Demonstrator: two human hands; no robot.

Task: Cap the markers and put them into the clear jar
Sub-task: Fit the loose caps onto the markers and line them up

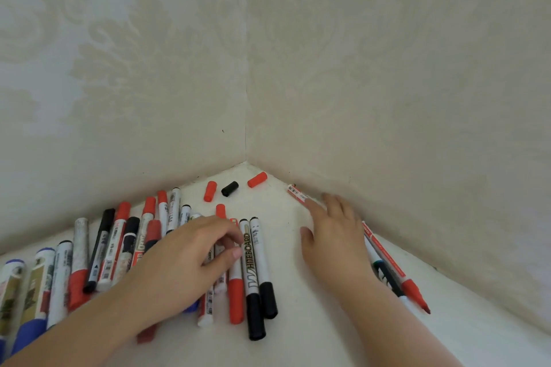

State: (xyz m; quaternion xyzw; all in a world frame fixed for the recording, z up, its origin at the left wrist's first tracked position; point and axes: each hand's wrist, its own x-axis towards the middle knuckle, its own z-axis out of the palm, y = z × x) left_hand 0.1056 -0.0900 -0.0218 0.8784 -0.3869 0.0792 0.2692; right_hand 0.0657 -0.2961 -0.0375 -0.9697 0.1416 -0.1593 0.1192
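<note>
Several markers (98, 250) with red, black and blue caps lie side by side on the white surface along the left wall. My left hand (190, 256) lies over the middle of this row, thumb and curled index finger pinching a white marker (220, 247). Two black-capped whiteboard markers (253, 265) lie just right of it. Loose caps sit in the corner: red ones (210, 191) (257, 179) (220, 211) and a black one (230, 188). My right hand (334, 235) is flat with straight fingers over a red-and-white marker (296, 192) by the right wall. No jar is in view.
Two pale patterned walls (247, 83) meet in a corner and close off the surface (286, 247) at the back. A thin red pen (399, 274) and a dark pen (387, 277) lie along the right wall beside my right wrist.
</note>
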